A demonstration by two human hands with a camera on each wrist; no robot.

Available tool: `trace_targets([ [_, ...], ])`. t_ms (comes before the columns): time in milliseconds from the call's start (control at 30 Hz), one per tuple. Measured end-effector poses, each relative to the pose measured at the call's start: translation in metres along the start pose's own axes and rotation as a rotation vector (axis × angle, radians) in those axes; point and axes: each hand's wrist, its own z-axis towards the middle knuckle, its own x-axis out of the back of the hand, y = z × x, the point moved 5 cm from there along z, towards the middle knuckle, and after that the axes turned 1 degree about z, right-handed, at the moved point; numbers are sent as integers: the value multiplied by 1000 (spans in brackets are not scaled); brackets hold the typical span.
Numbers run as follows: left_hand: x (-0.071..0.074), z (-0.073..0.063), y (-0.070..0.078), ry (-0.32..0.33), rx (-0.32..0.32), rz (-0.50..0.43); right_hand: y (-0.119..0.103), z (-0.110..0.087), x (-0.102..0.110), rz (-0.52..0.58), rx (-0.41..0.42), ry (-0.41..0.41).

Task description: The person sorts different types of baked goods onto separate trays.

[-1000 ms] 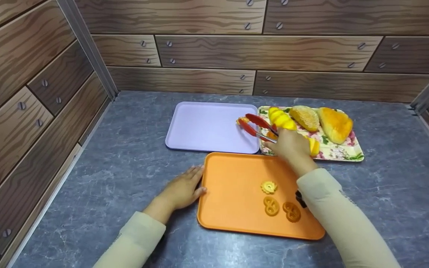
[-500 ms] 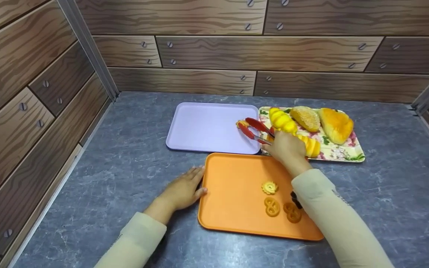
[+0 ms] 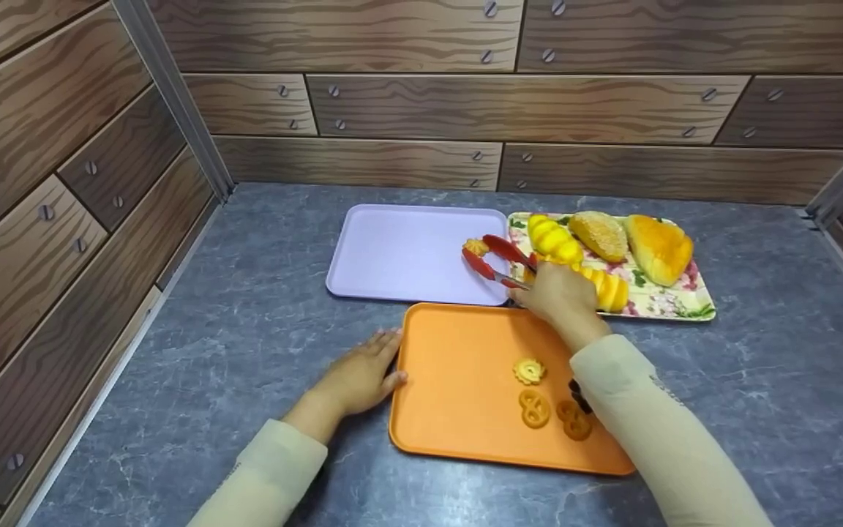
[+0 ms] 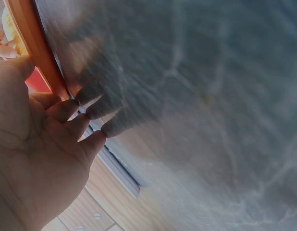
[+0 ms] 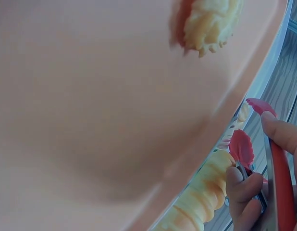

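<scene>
My right hand (image 3: 560, 296) grips a pair of red-tipped metal tongs (image 3: 509, 249). The tong tips stand apart beside a small golden cookie (image 3: 476, 247) at the right end of the lilac tray (image 3: 399, 252). In the right wrist view, the thumb and curled fingers hold the red handle (image 5: 282, 187) of the tongs. My left hand (image 3: 356, 377) lies with extended fingers at the left rim of the orange tray (image 3: 458, 380), and its fingertips (image 4: 98, 139) show by that rim in the left wrist view. A round cookie (image 3: 530, 371) and two pretzels (image 3: 535, 408) lie on the orange tray.
Behind my right hand, a floral tray (image 3: 674, 304) carries yellow sliced rolls (image 3: 555, 238), a sesame bun (image 3: 599, 236) and a golden bread (image 3: 659, 249). A dark object (image 3: 579, 397) shows beside my right sleeve. Wood-patterned panels (image 3: 407, 102) border the table.
My right hand has shifted slightly left and nearer with the tongs. The tong tips have spread a little and more of the cookie shows between them. The left hand has stayed in place.
</scene>
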Motion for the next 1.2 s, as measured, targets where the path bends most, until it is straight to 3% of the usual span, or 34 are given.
trace_targets([
  [533, 1, -1, 0, -23, 33, 3, 5, -11, 15, 51, 90, 37],
  [1200, 0, -1, 0, -3, 20, -1, 18, -64, 17, 96, 258, 87],
])
